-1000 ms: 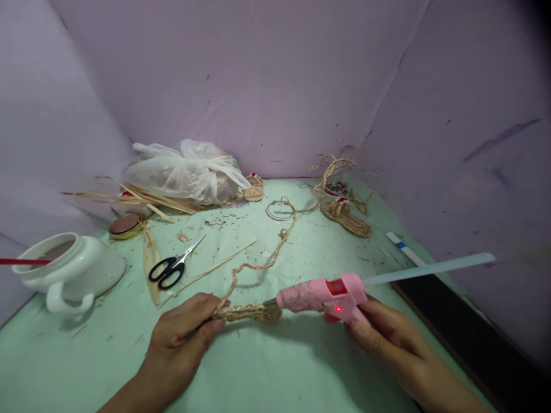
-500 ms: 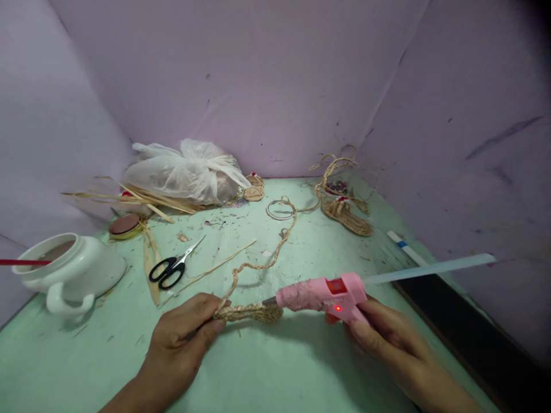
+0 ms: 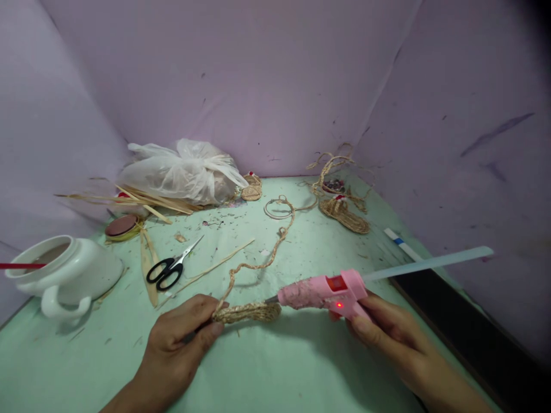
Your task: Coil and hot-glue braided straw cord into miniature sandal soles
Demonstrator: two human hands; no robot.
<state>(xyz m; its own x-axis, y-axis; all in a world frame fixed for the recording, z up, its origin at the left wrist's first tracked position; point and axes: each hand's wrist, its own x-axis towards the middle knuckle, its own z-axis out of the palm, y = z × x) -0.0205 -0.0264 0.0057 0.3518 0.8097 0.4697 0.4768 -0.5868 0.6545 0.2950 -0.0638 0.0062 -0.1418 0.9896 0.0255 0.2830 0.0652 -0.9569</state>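
Pinched between the thumb and fingers of my left hand [image 3: 183, 338] is a small coiled piece of braided straw [image 3: 249, 312], held edge-up above the table. A loose braided cord [image 3: 258, 265] runs from it toward the back. My right hand [image 3: 387, 338] is closed around the handle of a pink glue gun [image 3: 322, 291], whose red light is lit. The gun's metal nozzle is at the upper right edge of the coiled braid; whether it touches cannot be made out. A translucent glue stick [image 3: 430, 264] juts from the gun's rear.
Black-handled scissors [image 3: 172, 268] lie left of centre, near straw strips [image 3: 215, 264]. A white pot [image 3: 73, 272] stands at far left. Behind are a tied plastic bag [image 3: 185, 172], a metal ring [image 3: 278, 209] and a finished-looking straw slipper [image 3: 344, 217].
The nozzle has shifted slightly right along the braid's upper edge. My left hand keeps its hold on the braid. The whole view has moved a little.
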